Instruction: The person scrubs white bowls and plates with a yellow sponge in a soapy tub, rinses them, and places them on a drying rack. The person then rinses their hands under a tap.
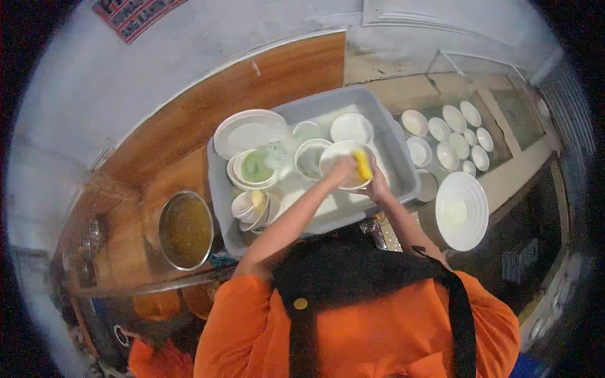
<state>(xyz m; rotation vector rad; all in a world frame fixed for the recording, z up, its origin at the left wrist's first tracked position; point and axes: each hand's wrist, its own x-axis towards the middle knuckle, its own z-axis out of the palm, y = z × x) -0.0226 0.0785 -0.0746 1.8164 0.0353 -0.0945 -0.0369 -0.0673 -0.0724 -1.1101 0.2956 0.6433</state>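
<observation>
A white bowl (336, 158) is held over a grey plastic tub (220, 208) of soapy water. My right hand (377, 184) grips the bowl's right rim, and a yellow sponge (363, 165) lies against the inside of that rim. Inside the bowl, my left hand (344, 171) reaches toward the sponge; its fingers are blurred, so its hold is unclear. Just left of the held bowl is another white bowl (309, 160), with a round white dish (351, 128) behind. Large oval plates (250, 132), a bowl of green liquid (257, 166) and stacked small bowls (246, 208) fill the tub's left side.
Several white bowls (453, 118) sit in a water-filled basin at right, near a large ribbed white bowl (461, 212). On the wooden counter (127, 241) at left stands a metal pot of brown liquid (186, 231). A co-worker's orange sleeve (158, 359) shows at lower left.
</observation>
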